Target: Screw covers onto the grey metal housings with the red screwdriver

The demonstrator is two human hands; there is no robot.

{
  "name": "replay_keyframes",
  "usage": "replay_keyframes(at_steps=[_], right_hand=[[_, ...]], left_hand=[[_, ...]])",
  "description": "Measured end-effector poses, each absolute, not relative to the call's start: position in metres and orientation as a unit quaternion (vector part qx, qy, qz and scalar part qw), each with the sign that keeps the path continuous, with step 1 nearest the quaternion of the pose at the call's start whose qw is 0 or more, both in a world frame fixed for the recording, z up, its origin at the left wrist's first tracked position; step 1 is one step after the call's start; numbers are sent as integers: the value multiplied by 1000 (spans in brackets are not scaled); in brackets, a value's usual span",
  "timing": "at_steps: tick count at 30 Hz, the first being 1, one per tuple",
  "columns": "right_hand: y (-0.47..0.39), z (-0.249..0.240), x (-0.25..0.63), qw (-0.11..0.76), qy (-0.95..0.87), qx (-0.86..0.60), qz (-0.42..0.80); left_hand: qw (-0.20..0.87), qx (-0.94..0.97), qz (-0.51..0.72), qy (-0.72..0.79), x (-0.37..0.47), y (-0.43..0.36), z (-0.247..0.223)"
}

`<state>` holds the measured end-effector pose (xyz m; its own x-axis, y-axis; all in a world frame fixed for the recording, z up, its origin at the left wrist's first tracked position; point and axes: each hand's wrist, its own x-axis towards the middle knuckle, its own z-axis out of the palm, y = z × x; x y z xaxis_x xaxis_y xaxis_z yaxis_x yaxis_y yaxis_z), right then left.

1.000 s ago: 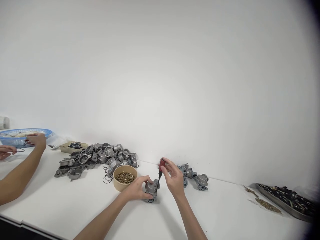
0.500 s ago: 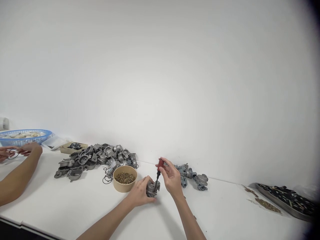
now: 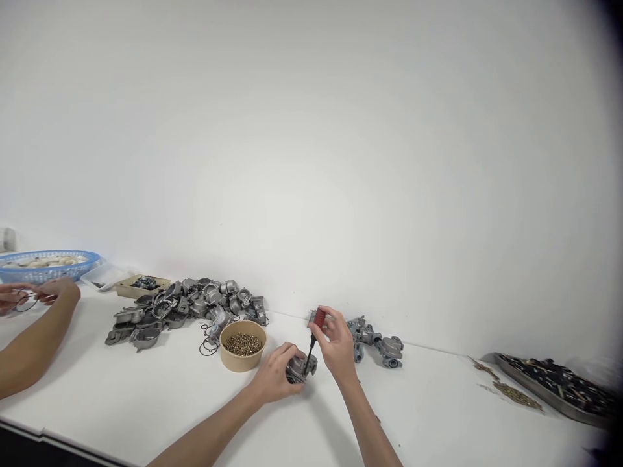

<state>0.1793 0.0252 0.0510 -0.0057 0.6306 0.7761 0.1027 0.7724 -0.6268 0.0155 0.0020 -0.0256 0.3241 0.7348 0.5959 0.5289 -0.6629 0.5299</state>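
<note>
My left hand (image 3: 276,376) is closed round a grey metal part (image 3: 298,370) on the white table, fingers over its left side. My right hand (image 3: 335,342) grips the red handle of a screwdriver (image 3: 320,317). Its dark shaft slants down to the left, and the tip meets the metal part. Beside my left hand stands a round cardboard tub (image 3: 235,362) of small brass-coloured screws. Behind my right hand lie several assembled grey metal parts (image 3: 389,348).
A pile of grey metal housings (image 3: 195,301) and black rings (image 3: 209,347) lies left. Another person's hands (image 3: 53,289) hold a ring near a blue basket (image 3: 92,258). At right are loose screws (image 3: 516,394) and a metal tray (image 3: 545,388).
The screwdriver's handle has shifted slightly right with my right hand and leans more. The metal part in my left hand has turned and moved slightly right.
</note>
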Motion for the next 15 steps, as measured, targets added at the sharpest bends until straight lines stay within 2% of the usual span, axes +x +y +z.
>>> replay_keyframes(at_steps=[3,6,8,10,15], right_hand=[[23,51,181,686,-641,-262,223],[22,55,190,757,-574,-247,190],[26,56,202,770,-557,-267,159],[33,54,216,733,-593,-302,144],[43,39,236,505,-779,-334,164]], left_hand=[[139,798,426,402,13,2,-23],[158,785,422,424,7,1,-18],[170,779,418,437,0,0,-15],[190,776,410,440,-5,0,-12],[227,768,422,424,-8,2,-11]])
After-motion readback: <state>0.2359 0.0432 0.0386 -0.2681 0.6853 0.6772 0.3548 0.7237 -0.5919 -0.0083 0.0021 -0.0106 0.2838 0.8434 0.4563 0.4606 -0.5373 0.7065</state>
